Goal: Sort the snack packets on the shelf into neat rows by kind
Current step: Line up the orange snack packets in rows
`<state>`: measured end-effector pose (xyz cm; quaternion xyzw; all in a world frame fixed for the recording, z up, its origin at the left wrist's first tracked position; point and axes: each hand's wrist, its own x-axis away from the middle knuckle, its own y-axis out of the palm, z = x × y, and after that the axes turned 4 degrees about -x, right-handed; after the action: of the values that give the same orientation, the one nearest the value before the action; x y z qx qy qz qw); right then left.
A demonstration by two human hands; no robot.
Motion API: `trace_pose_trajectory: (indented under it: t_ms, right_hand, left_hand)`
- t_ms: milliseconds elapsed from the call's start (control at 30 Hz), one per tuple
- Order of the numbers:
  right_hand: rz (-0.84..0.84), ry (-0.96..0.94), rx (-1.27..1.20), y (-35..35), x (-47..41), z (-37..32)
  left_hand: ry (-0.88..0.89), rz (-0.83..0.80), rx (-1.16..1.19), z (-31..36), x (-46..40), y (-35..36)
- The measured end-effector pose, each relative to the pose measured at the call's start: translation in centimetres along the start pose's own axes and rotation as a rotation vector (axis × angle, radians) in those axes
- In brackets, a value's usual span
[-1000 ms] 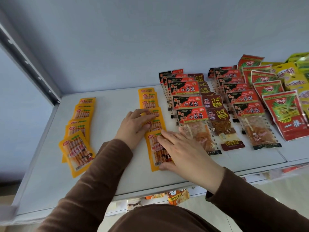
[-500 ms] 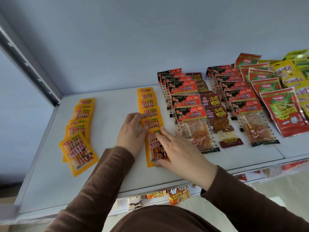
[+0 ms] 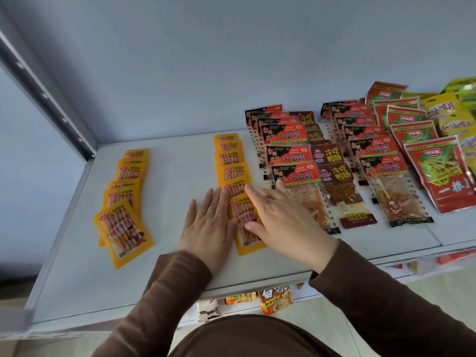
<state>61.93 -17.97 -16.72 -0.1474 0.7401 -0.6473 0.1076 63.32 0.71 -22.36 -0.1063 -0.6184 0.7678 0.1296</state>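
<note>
1. Left hand (image 3: 208, 228), fingers straight and together, lies flat on the pale grey metal shelf (image 3: 167, 274); its fingertips touch the left edge of the middle row of small orange-yellow foil sausage packets (image 3: 233, 173).
2. Right hand (image 3: 280, 220), fingers spread and nearly straight, presses on the nearest orange-yellow packet of that row (image 3: 243, 225); neither grip closes round anything.
3. Judged step: squaring the middle row between two flat palms. To do it well, press lightly, hold the left palm as a straight fence, and slide the front packet until its edge lines up with those behind, keeping the overlap even.
4. A second row of the same orange-yellow packets (image 3: 123, 199) lies well apart to the left; its front packet is skewed and probably needs the same treatment.
5. Just right of the hands: red-and-black packets with clear windows (image 3: 291, 157), printed 小面筋; beside them, dark brown packets (image 3: 334, 173) printed 冷吃鸭肠.
6. Further right, a second 小面筋 row (image 3: 378, 148), then red-and-green pouches (image 3: 438, 173) with 一根 legible at the bottom, and yellow pouches (image 3: 448, 114) whose writing is too blurred to read.
</note>
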Motion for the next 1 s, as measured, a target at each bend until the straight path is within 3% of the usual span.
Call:
trace_pose_trajectory:
  t_ms: [633, 800, 900, 1000]
  right_hand:
    - [-0.029, 0.003, 0.112, -0.2, 0.0, -0.2]
    - [-0.037, 0.011, 0.129, -1.9, -0.1, -0.7]
    - [0.016, -0.044, -0.056, -4.0, -1.4, -2.2]
    - [-0.122, -0.063, -0.432, -5.2, -5.2, -4.7]
  left_hand:
    - [-0.035, -0.006, 0.010, -0.2, -0.3, 0.1]
    - [-0.009, 0.046, 0.112, -0.2, 1.3, -2.4]
    - [-0.031, 0.215, 0.185, -3.8, 3.0, -5.1]
    - [-0.187, 0.365, 0.186, -10.2, 3.7, -7.3]
